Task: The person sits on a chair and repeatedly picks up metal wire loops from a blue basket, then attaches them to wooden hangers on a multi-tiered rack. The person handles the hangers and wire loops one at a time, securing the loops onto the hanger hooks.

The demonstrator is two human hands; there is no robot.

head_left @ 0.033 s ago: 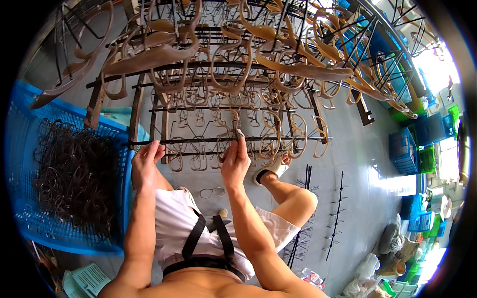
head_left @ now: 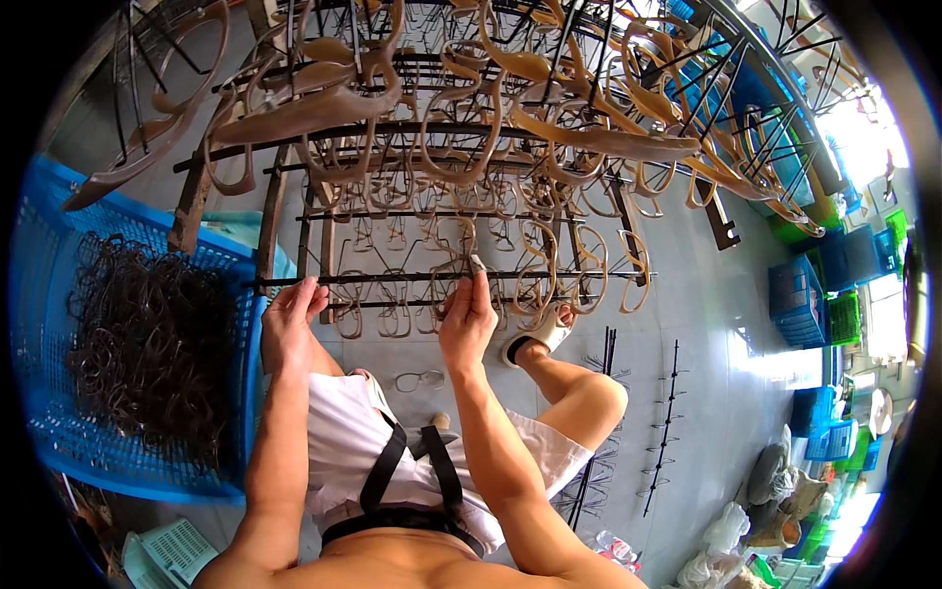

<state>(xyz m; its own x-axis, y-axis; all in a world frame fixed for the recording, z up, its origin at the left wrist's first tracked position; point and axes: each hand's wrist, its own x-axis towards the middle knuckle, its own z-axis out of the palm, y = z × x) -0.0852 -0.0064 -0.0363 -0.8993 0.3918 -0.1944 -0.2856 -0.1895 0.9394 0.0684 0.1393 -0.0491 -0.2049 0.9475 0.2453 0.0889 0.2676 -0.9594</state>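
Note:
My left hand [head_left: 288,329] is closed, thumb and fingertips pinched at the left end of a dark rod [head_left: 383,278] low on a rack. My right hand [head_left: 467,324] grips the same rod near its middle, its index finger pointing up along it. A pale wrap or cover [head_left: 477,263] shows on that fingertip. Brown, translucent eyeglass frames [head_left: 538,257] hang from wire prongs along the rod, several of them right of my right hand. Larger-looking eyeglass frames [head_left: 461,142] hang on the rows above, nearer the camera.
A blue plastic crate [head_left: 128,479] at left holds a tangle of dark brown frames [head_left: 147,344]. One eyeglass frame [head_left: 420,380] lies on the grey floor between my legs. Pronged rods [head_left: 665,422] lie at right. Farther right stand blue crates [head_left: 797,302] and white bags [head_left: 724,530].
Both hands keep the same place and hold on the rod. Only a very slight shift of the view shows.

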